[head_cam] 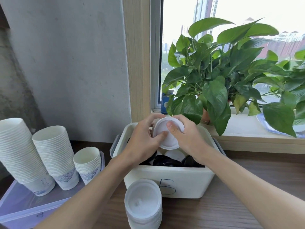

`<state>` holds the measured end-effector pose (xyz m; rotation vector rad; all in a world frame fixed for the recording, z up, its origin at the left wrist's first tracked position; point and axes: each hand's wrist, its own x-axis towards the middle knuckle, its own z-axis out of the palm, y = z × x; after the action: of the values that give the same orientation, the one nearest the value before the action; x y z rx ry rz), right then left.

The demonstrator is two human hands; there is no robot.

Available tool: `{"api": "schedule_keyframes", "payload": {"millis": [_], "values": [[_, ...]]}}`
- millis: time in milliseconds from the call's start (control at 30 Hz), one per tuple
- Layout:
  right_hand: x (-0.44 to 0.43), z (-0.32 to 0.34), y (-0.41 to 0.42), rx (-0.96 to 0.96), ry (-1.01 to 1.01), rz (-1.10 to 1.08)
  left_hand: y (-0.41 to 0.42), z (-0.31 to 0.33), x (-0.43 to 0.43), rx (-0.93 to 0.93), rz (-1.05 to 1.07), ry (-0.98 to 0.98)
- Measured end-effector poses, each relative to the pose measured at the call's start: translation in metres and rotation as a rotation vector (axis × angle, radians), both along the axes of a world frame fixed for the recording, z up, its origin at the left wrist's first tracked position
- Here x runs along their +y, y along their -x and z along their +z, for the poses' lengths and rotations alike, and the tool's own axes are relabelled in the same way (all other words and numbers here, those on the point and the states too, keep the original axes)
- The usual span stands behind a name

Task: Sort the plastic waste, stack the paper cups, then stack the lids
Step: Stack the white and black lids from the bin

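Both hands hold a small bunch of white lids [166,138] above the white bin [166,180] marked "B". My left hand [142,139] grips the lids from the left, thumb on the top face. My right hand [188,136] grips them from the right, thumb pressed on the top lid. Inside the bin lie black lids [163,161] and a few white ones [175,154]. A stack of white lids [143,204] stands on the table in front of the bin. Three stacks of paper cups [54,156] stand at the left.
The cup stacks rest on a translucent bluish container lid [21,207] at the left. A leafy potted plant [219,76] sits on the window sill behind the bin. A concrete wall rises at the back left. The wooden table [247,187] extends to the right.
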<state>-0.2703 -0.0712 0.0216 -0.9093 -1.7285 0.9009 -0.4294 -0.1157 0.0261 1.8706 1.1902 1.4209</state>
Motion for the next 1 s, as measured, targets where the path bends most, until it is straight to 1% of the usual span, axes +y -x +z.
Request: {"api": "schedule_keyframes", "payload": {"millis": [67, 133, 200, 267, 333, 367, 433, 500, 600, 733, 800, 933, 1000], "values": [[0.0, 0.002, 0.001, -0.022, -0.015, 0.003, 0.002, -0.001, 0.0, 0.007, 0.018, 0.009], [0.002, 0.003, 0.0, -0.092, -0.016, 0.015, 0.003, -0.001, -0.001, 0.044, 0.051, 0.022], [0.003, 0.003, -0.002, -0.18, 0.0, 0.031, 0.005, -0.003, -0.002, 0.181, 0.15, -0.014], [0.003, 0.002, -0.004, -0.198, 0.067, 0.028, 0.008, -0.004, -0.005, 0.339, 0.288, -0.07], [0.007, 0.002, -0.006, -0.243, 0.137, 0.005, 0.01, -0.003, -0.008, 0.412, 0.374, -0.084], [0.011, 0.002, -0.007, -0.328, 0.131, -0.014, 0.01, -0.002, -0.009, 0.43, 0.395, -0.087], [0.016, 0.001, -0.006, -0.54, 0.101, -0.016, 0.009, -0.001, -0.011, 0.46, 0.412, -0.103], [0.023, -0.004, -0.003, -0.684, 0.112, -0.01, 0.009, 0.0, -0.011, 0.473, 0.421, -0.115], [0.029, -0.014, 0.0, -0.771, 0.174, -0.035, 0.009, -0.001, -0.011, 0.477, 0.441, -0.099], [0.032, -0.025, 0.0, -0.95, 0.268, 0.057, 0.009, -0.002, -0.011, 0.509, 0.444, -0.102], [0.033, -0.028, -0.002, -0.981, 0.305, 0.074, 0.008, -0.003, -0.011, 0.52, 0.444, -0.105], [0.037, -0.032, -0.006, -1.109, 0.295, 0.081, 0.008, -0.003, -0.009, 0.526, 0.455, -0.098], [0.038, -0.033, -0.006, -1.142, 0.288, 0.068, 0.008, -0.004, -0.009, 0.526, 0.453, -0.101]]}}
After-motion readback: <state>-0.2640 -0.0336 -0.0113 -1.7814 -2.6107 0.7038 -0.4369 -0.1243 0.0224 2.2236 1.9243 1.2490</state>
